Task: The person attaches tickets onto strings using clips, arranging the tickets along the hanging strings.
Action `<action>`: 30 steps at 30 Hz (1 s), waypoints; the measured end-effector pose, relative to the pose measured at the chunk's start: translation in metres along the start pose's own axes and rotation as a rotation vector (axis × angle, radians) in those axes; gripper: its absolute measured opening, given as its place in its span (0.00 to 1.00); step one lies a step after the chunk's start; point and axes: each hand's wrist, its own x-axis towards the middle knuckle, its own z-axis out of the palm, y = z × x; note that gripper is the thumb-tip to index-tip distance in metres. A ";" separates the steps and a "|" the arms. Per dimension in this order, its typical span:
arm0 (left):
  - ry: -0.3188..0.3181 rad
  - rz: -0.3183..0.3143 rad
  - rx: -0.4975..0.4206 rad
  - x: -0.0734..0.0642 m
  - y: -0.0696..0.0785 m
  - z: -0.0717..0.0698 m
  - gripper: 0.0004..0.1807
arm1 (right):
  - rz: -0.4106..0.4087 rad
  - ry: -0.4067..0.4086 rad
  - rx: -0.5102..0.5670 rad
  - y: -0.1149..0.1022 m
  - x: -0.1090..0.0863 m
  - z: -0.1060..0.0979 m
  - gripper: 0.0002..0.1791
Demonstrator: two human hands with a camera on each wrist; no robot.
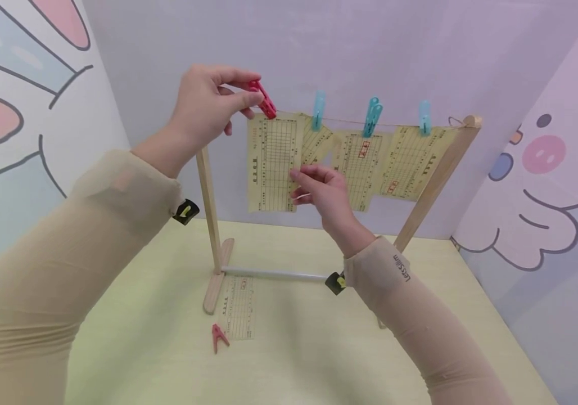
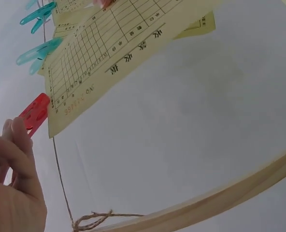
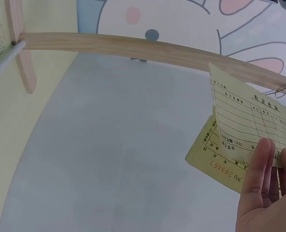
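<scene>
My left hand (image 1: 205, 104) pinches a red clothespin (image 1: 266, 104) between thumb and fingers, its tip on the top edge of a yellow printed receipt slip (image 1: 275, 163) at the twine. In the left wrist view the red clothespin (image 2: 36, 113) meets the slip's corner. With thumb and fingertips, my right hand (image 1: 330, 194) pinches that slip's right edge, low down. The right wrist view shows the slip (image 3: 244, 113) above the fingers, another slip (image 3: 220, 162) behind it. Farther right, blue clothespins (image 1: 372, 117) hold more slips (image 1: 357, 169) on the twine (image 1: 342, 120).
A wooden stand carries the twine between its left post (image 1: 209, 208) and right post (image 1: 433, 185), with a pale rod (image 1: 274, 274) low between them. Another slip (image 1: 240, 309) and a pink-red clothespin (image 1: 219, 337) lie on the table (image 1: 294, 360). Cartoon-printed panels stand at both sides.
</scene>
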 end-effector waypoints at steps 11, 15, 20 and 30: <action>0.021 0.031 -0.053 0.006 0.001 0.005 0.17 | 0.000 -0.003 0.005 0.001 0.001 0.000 0.04; 0.017 0.017 -0.054 0.004 0.001 0.004 0.17 | -0.001 -0.002 0.010 -0.001 0.002 0.001 0.02; 0.012 0.019 -0.053 0.003 0.000 0.001 0.17 | -0.003 -0.001 0.011 -0.002 0.004 0.002 0.03; 0.026 0.037 -0.055 0.003 0.004 -0.001 0.16 | 0.009 -0.001 0.031 -0.003 0.005 0.004 0.03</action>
